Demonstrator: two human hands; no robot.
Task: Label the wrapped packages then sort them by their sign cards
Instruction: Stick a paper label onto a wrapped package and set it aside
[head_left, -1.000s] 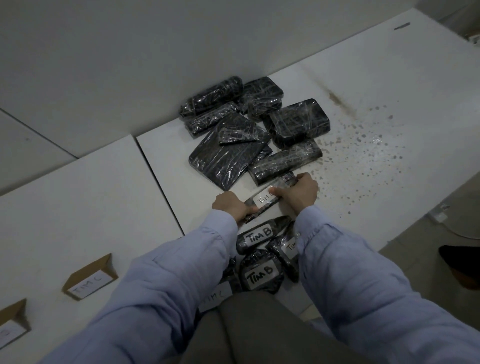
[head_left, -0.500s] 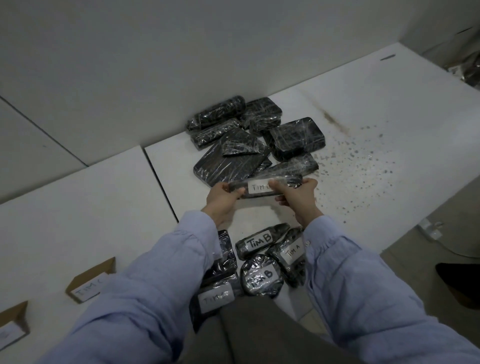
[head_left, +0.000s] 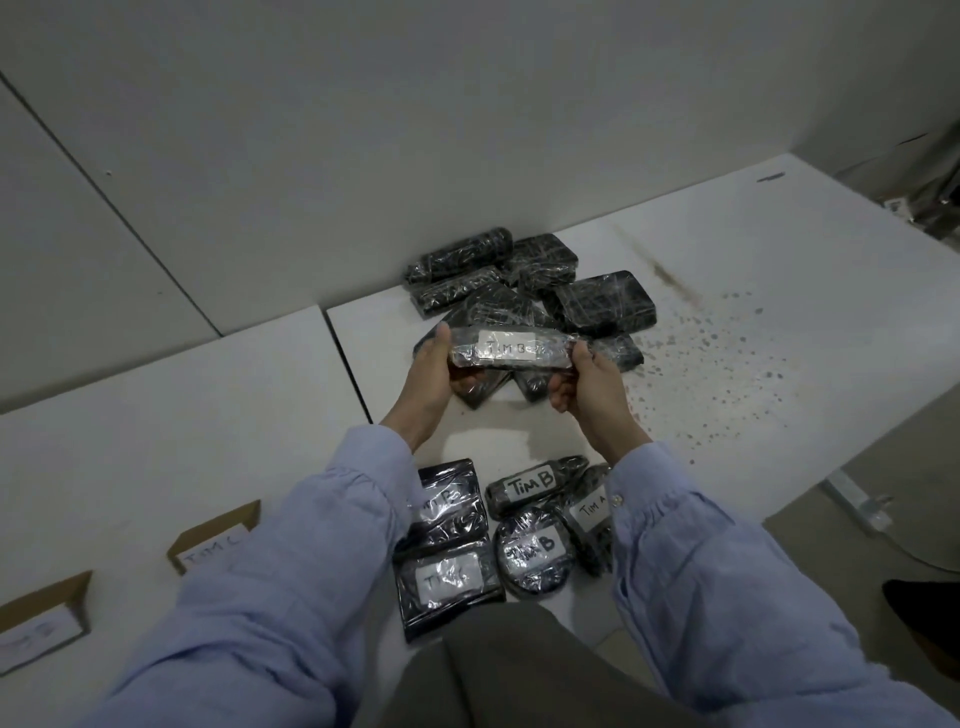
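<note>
Head: package (head_left: 511, 351) spans left hand (head_left: 435, 375) to right hand (head_left: 589, 385), apparently lifted.

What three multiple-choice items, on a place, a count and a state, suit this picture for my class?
1. Where does the pile of unlabelled packages lie?
A. By the wall
B. On the floor
C. In a box

2. How many cardboard sign cards are in view?
A. None
B. Two
C. Five

3. How is the lifted package held?
A. Under one arm
B. Between the knees
C. In the left hand and right hand, one at each end

1 A: it lies along the wall's foot.
2 B: one reads TIM C, another stands at the left edge.
3 C: each hand grips one end.
</note>
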